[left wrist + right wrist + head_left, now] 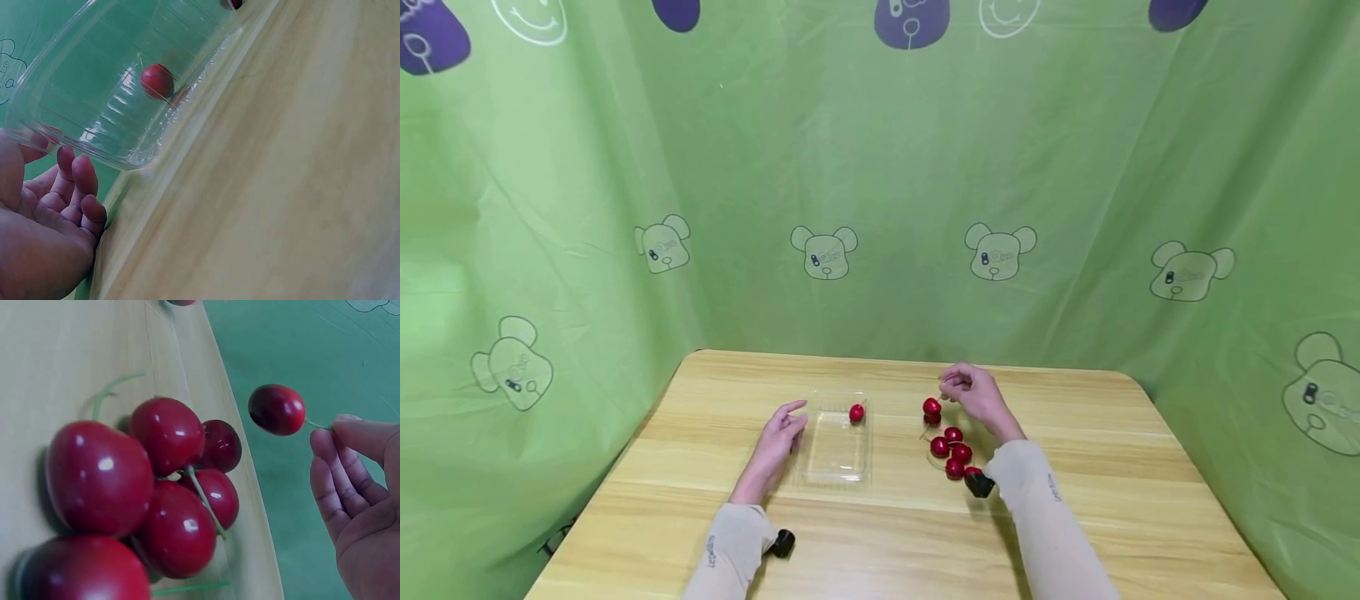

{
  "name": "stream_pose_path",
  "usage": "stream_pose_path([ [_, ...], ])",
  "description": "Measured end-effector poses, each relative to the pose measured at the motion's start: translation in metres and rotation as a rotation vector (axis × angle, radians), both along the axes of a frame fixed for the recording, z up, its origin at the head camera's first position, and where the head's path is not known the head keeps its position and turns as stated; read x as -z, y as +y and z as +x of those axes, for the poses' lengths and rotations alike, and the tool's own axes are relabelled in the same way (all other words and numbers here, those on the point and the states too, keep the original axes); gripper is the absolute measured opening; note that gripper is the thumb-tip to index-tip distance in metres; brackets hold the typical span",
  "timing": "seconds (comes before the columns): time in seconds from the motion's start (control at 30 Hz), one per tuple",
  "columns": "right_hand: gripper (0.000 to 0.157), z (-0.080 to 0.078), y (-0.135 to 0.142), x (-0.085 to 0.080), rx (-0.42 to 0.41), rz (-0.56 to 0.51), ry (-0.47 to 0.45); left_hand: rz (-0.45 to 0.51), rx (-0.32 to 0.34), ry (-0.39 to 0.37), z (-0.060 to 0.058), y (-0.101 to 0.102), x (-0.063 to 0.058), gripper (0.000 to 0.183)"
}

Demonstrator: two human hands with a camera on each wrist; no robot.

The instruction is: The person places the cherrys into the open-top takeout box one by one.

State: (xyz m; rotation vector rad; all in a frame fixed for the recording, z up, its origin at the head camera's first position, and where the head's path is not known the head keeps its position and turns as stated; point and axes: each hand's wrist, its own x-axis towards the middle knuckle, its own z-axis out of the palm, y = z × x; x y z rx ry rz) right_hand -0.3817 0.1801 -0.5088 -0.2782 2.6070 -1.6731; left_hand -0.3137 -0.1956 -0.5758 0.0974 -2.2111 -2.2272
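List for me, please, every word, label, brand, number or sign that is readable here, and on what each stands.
"Le...", left sleeve: the rest is too small to read.
"Le...", right sleeve: the rest is too blurred.
Green curtain: smiley signs; its lettering is unreadable.
Clear container, cherries: none seen.

In the head view, the left forearm point(732, 550) enters from seven o'clock, aimed towards one; its left hand point(777, 437) is relaxed, the fingers point(84, 174) loosely bent. The right forearm point(1047, 518) enters from five o'clock, aimed towards eleven; its right hand point(977, 396) pinches, thumb point(365, 434) against index finger point(324, 444).
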Motion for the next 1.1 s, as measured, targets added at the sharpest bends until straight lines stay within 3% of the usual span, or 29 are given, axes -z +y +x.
stream_pose_path([
  [0.7, 0.026, 0.008, -0.036, -0.004, -0.054, -0.082, -0.004, -0.007, 0.019, -0.023, 0.001, 0.0, -0.004, 0.049],
  [0.97, 0.021, 0.008, -0.058, -0.008, -0.106, -0.132, 0.047, 0.012, 0.068, -0.04, 0.013, 0.0, -0.027, 0.049],
  [1.1, 0.02, 0.01, -0.069, -0.01, -0.122, -0.148, 0.049, 0.008, 0.07, -0.028, 0.017, 0.001, -0.032, 0.05],
])
